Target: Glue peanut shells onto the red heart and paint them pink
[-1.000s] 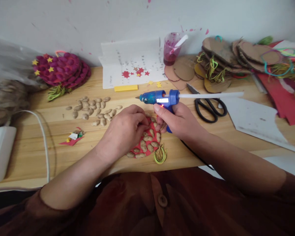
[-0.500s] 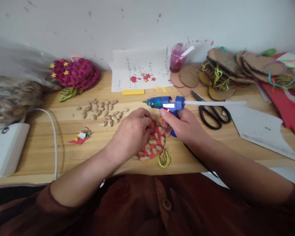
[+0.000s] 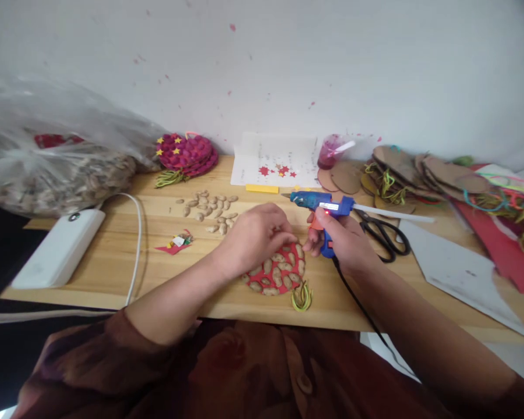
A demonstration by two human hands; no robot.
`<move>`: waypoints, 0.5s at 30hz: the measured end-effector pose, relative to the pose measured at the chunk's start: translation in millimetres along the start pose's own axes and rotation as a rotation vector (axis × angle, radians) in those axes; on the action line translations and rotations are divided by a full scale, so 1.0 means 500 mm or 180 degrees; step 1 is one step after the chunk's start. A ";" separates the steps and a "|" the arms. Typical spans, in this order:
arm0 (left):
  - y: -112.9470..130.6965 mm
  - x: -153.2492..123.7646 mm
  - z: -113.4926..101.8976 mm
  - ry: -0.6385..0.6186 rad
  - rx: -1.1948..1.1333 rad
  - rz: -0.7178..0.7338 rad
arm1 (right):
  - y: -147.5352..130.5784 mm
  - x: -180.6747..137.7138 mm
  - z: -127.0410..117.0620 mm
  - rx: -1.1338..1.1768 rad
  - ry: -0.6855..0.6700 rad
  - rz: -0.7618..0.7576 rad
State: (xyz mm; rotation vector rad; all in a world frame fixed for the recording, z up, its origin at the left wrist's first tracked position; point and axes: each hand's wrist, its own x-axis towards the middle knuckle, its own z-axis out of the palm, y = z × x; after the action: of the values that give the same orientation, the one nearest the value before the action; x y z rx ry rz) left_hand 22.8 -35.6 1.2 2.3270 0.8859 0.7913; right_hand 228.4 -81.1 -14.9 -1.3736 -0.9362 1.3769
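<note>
Held in my right hand is a blue hot glue gun, its nozzle pointing left and a white glue stick out of its back. My left hand has its fingers pinched together at the upper edge of a red disc. Whatever is between those fingertips is hidden. Several peanuts lie across the disc, and a green yarn tassel sticks out at its lower right. Loose peanuts are scattered on the table beyond my left hand.
Black-handled scissors lie right of the glue gun. A white power bank with a cable and a plastic bag of peanuts sit left. Farther back are purple-red decorated discs, paper with stars, a cup and cardboard discs.
The camera view has shifted, so things appear lower and mostly farther right. My left hand stays pinched at the disc's upper edge; the right still holds the glue gun, now slightly farther from the disc.
</note>
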 end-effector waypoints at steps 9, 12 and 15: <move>-0.026 0.014 -0.031 0.1304 0.0110 0.0370 | -0.005 0.028 -0.022 0.0431 0.0120 -0.0104; -0.032 0.015 -0.020 0.1191 0.0138 0.0365 | 0.003 0.037 -0.024 0.0410 0.0022 -0.0067; -0.041 0.015 -0.014 0.1047 0.0161 0.0285 | -0.001 0.040 -0.027 0.0520 -0.0025 0.0089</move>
State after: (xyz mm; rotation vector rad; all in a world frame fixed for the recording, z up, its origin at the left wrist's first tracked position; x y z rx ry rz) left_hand 14.6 -15.1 -4.5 2.3316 0.9503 1.2282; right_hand 243.3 -63.0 -20.7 -1.2628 -0.7938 1.4477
